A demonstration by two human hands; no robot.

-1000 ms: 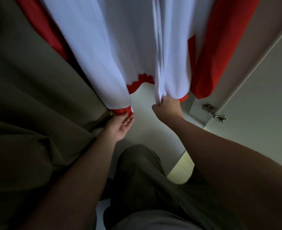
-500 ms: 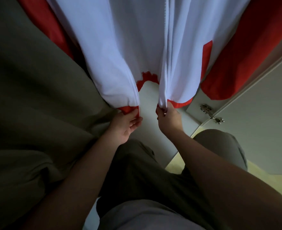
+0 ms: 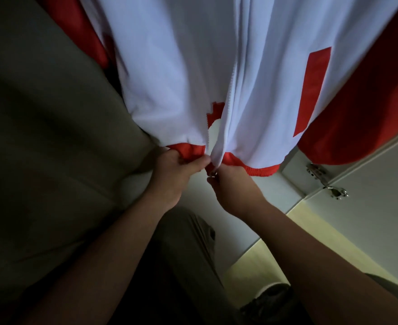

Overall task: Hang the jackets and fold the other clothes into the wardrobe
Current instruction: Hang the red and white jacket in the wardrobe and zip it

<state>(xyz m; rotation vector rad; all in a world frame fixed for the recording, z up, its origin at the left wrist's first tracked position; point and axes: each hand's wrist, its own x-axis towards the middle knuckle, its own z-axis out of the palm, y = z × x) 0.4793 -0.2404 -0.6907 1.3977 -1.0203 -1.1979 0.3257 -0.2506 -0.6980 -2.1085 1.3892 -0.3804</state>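
Note:
A white jacket (image 3: pixel 174 66) with red sleeves and a red hem hangs in front of me inside the wardrobe, its front zipper open at the bottom. My left hand (image 3: pixel 176 170) grips the red hem of the jacket's left front panel. My right hand (image 3: pixel 233 186) pinches the bottom of the right front panel, where a small metal zipper piece (image 3: pixel 211 175) shows. The two front edges meet between my hands.
A dark olive garment (image 3: pixel 41 148) hangs to the left, against the jacket. The wardrobe door (image 3: pixel 380 207) stands open at the right with a metal hinge (image 3: pixel 326 184). Pale floor (image 3: pixel 275 261) and my own legs lie below.
Both hands have come together, drawing the jacket's two bottom front edges from apart until they meet. The view has moved closer to the hem.

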